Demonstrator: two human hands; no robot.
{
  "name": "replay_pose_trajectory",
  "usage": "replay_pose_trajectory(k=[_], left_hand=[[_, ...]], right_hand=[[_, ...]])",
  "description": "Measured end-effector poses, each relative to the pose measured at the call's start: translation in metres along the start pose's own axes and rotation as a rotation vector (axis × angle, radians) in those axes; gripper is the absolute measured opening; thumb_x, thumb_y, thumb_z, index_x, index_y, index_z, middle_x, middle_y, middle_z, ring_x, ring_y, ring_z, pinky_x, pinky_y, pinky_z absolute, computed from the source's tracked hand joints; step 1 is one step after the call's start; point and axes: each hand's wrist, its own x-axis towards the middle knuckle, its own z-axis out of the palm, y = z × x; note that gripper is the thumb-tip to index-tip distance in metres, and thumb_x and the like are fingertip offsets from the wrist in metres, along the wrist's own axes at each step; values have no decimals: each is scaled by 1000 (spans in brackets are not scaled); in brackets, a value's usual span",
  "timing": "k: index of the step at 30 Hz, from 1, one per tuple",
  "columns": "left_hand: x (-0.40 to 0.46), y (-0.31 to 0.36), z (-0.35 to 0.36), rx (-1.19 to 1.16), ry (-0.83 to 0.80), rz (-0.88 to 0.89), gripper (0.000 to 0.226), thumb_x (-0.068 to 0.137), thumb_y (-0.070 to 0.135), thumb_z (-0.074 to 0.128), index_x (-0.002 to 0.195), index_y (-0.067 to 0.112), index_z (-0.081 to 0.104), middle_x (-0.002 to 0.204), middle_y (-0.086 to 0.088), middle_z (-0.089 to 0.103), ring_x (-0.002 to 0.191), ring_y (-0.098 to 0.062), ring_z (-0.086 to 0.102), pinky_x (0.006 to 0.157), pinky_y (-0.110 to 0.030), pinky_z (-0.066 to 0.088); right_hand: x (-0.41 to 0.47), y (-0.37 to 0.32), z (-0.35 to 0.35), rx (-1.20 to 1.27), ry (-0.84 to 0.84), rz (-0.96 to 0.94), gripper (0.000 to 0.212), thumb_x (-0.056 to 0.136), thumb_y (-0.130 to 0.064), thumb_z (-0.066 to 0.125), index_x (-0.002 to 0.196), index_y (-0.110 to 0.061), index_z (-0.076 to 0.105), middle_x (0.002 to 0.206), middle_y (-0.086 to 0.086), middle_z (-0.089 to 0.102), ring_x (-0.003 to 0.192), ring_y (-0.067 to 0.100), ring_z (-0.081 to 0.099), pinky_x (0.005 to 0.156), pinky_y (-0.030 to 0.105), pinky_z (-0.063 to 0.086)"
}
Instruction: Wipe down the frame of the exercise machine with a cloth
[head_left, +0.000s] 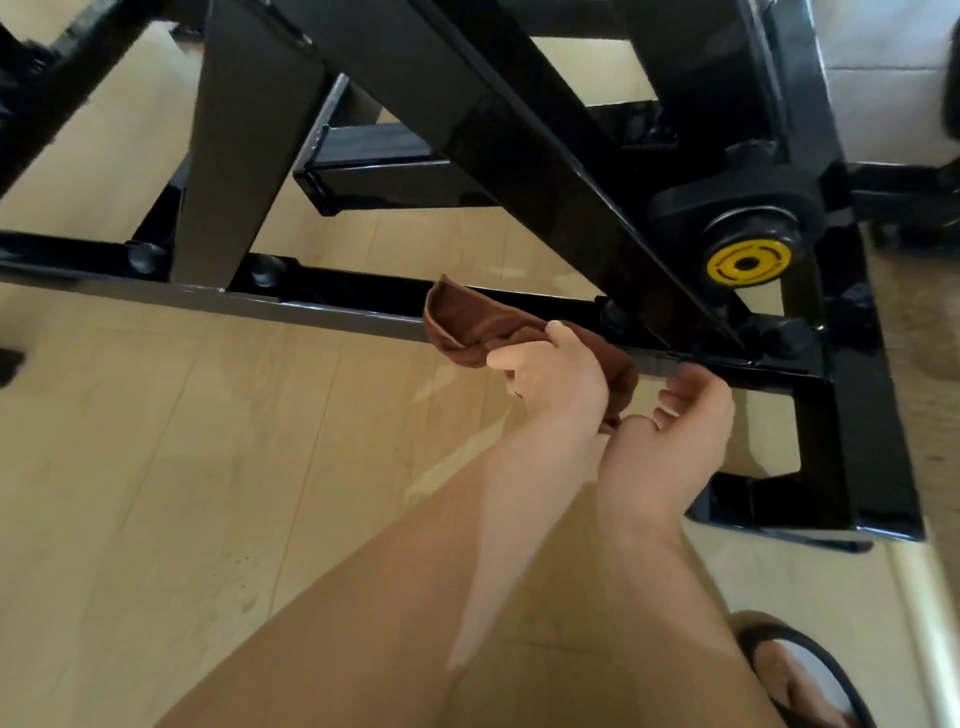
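A brown cloth (483, 325) is gripped by the left hand (550, 371), with the fingers curled round it. The cloth is pressed on the low black bar of the exercise machine frame (311, 306), near a yellow disc (746, 264). The right hand (685, 415) is held just beside the left one, fingers loosely bent, with nothing gripped. A sandal (800, 670) is seen on the pale floor (156, 467).

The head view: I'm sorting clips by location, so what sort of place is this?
Probably a gym or home workout room: a black exercise machine frame with a yellow pivot cap stands on a pale tiled floor.
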Motion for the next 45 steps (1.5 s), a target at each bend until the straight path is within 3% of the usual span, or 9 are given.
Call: replay_pose_trajectory(k=[5,13,20,25,31,37,40,42,45], left_hand=[[15,15,-25,-70,170,46,46,110,34,41,148,11,29,135,-13,55,113,-35,60,91,-39,50],[51,38,-54,-108,426,122,53,110,31,41,154,9,22,150,-17,42,125,-32,55,101,-31,43],[29,25,-57,318,146,128,51,107,39,46,146,14,23,122,-8,50,107,-31,54,92,-40,46],[18,83,-102,444,84,676,22,104,45,50,117,33,37,99,12,58,80,-6,63,59,-16,46],[30,134,-104,716,160,1197,12,100,13,57,106,24,60,96,10,57,72,0,55,60,1,40],[40,124,-87,1168,88,1487,37,95,11,55,126,-4,67,130,-28,64,124,-47,58,110,-52,39],[45,127,-88,1111,100,1501,20,94,11,64,108,1,74,102,-21,72,98,-44,68,80,-33,51],[51,135,-92,1268,183,1380,13,97,15,66,108,12,71,94,-4,64,87,-25,64,62,-12,29],[59,154,-108,1331,247,1016,16,101,16,53,112,14,64,87,1,53,75,-16,54,59,-20,29]], right_hand=[[14,-4,-2,25,-40,21,53,82,18,48,121,-16,58,119,-1,62,116,16,59,93,19,45],[-10,-21,13,-113,-412,-273,54,84,15,55,118,-25,64,118,-9,63,115,8,59,98,23,49],[-15,-37,25,-10,-338,-373,56,84,14,55,123,-25,64,120,-11,61,116,5,57,98,30,55],[-24,-61,33,-35,-424,-593,67,86,14,53,145,-19,54,145,-4,53,139,7,43,110,4,26],[-17,-91,14,153,-62,-769,48,83,1,49,128,-7,63,121,4,62,116,14,57,97,27,49],[-7,-108,23,-65,-159,-820,79,76,6,58,152,-8,43,157,9,43,146,24,37,121,51,29],[-2,-103,26,-102,-104,-830,85,72,15,59,152,-11,44,155,7,46,145,22,40,121,49,31],[4,-104,26,-107,-73,-855,81,72,15,59,148,-11,50,150,7,52,140,23,45,115,51,38],[10,-107,23,-108,-58,-893,74,70,10,56,142,-9,57,141,9,58,132,25,50,112,53,41]])
